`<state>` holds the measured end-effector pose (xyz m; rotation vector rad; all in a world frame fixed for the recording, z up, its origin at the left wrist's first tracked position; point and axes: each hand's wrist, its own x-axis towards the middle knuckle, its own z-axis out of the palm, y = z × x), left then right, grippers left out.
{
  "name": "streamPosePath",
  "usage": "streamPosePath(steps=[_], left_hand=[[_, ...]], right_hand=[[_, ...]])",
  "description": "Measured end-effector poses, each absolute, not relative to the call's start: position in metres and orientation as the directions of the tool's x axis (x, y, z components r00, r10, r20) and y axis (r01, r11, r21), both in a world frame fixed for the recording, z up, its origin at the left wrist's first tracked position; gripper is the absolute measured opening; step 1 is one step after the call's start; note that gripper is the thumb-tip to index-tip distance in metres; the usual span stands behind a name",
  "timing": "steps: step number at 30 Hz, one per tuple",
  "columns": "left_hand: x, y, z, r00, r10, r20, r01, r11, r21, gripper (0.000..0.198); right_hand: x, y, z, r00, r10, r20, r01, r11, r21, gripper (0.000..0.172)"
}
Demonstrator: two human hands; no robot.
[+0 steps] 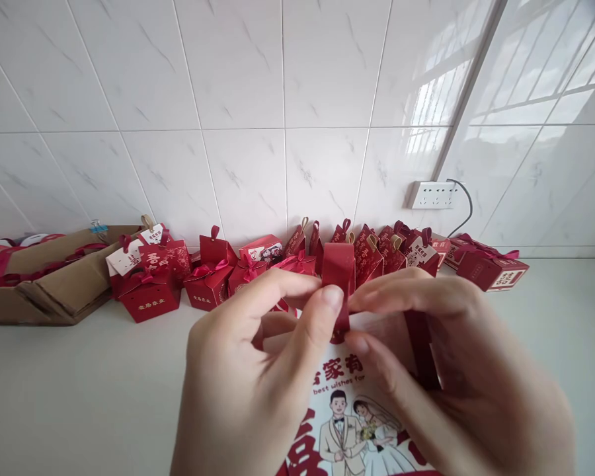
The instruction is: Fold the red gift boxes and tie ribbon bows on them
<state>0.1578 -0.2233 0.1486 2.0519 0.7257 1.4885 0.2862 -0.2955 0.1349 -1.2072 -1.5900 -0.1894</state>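
A white and red wedding gift box (344, 410) printed with a bride and groom fills the lower middle of the head view. From its top rises a looped red ribbon (338, 261). My left hand (262, 357) pinches this ribbon between thumb and forefinger. My right hand (441, 350) is closed at the ribbon's base on the other side, thumb and forefinger near the top edge of the box. The fingers cover part of the box's top and its lettering.
Several small red gift boxes (151, 297) with ribbons line the wall, more of them (490, 268) at right. An open cardboard box (74, 291) holding red ribbon stands at left on the white table (104, 396). A power socket (434, 195) with a grey cable hangs on the tiled wall.
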Motion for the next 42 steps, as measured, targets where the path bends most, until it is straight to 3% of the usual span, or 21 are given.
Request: streamPosePath(steps=[3, 10, 14, 20, 23, 29, 33, 36, 42], left_hand=[[0.159, -0.226, 0.149, 0.228, 0.661, 0.715, 0.131, -0.748, 0.651, 0.016], [0.165, -0.231, 0.148, 0.194, 0.63, 0.752, 0.138, -0.777, 0.615, 0.016], [0.165, -0.232, 0.146, 0.212, 0.595, 0.775, 0.158, -0.803, 0.574, 0.018], [0.163, -0.224, 0.144, 0.198, 0.533, 0.823, 0.169, -0.845, 0.507, 0.016], [0.164, -0.221, 0.143, 0.197, 0.505, 0.84, 0.154, -0.862, 0.482, 0.016], [0.164, -0.222, 0.144, 0.216, 0.549, 0.807, 0.076, -0.834, 0.547, 0.016], [0.156, -0.219, 0.15, 0.417, 0.584, 0.697, -0.091, -0.736, 0.671, 0.01], [0.152, -0.218, 0.152, 0.506, 0.6, 0.62, -0.03, -0.706, 0.708, 0.015], [0.156, -0.219, 0.151, 0.477, 0.61, 0.632, 0.049, -0.737, 0.675, 0.01]], right_hand=[[0.283, -0.296, 0.136, 0.164, 0.614, 0.772, 0.749, 0.432, -0.502, 0.013], [0.282, -0.297, 0.14, 0.154, 0.606, 0.78, 0.778, 0.412, -0.474, 0.006], [0.283, -0.297, 0.141, 0.195, 0.618, 0.762, 0.773, 0.382, -0.508, 0.011], [0.29, -0.298, 0.143, 0.126, 0.652, 0.748, 0.741, 0.44, -0.508, 0.005], [0.289, -0.299, 0.143, 0.145, 0.675, 0.723, 0.717, 0.432, -0.547, 0.013], [0.285, -0.299, 0.143, 0.135, 0.686, 0.715, 0.686, 0.456, -0.567, 0.012], [0.285, -0.298, 0.146, 0.178, 0.688, 0.704, 0.664, 0.444, -0.602, 0.013], [0.289, -0.297, 0.146, 0.208, 0.684, 0.699, 0.653, 0.435, -0.62, 0.012], [0.289, -0.298, 0.146, 0.256, 0.675, 0.692, 0.639, 0.419, -0.645, 0.013]])
